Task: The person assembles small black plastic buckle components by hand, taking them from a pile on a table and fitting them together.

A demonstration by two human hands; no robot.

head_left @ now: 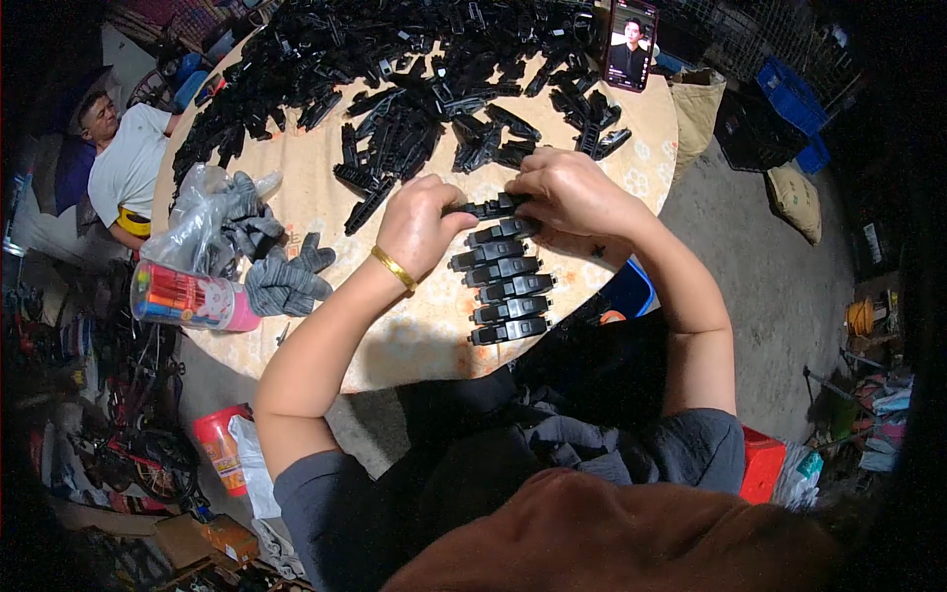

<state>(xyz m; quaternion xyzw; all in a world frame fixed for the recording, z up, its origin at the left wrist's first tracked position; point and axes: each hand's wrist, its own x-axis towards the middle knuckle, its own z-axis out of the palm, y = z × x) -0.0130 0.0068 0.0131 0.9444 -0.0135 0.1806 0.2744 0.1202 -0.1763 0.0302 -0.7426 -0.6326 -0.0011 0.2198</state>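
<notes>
A narrow black plastic part lies crosswise between my two hands. My left hand, with a gold bracelet above it, pinches its left end. At the other end, the fingers of my right hand are closed on the same part. Just below, a column of similar black plastic parts is laid out side by side, running toward my edge of the table. Beyond my hands spreads a big heap of loose black parts. The fingertips partly hide the held part's ends.
The round table has a pale flowered cover. Grey gloves, a plastic bag and a jar of coloured pens occupy its left side. A phone stands at the far right. Another person sits at the left.
</notes>
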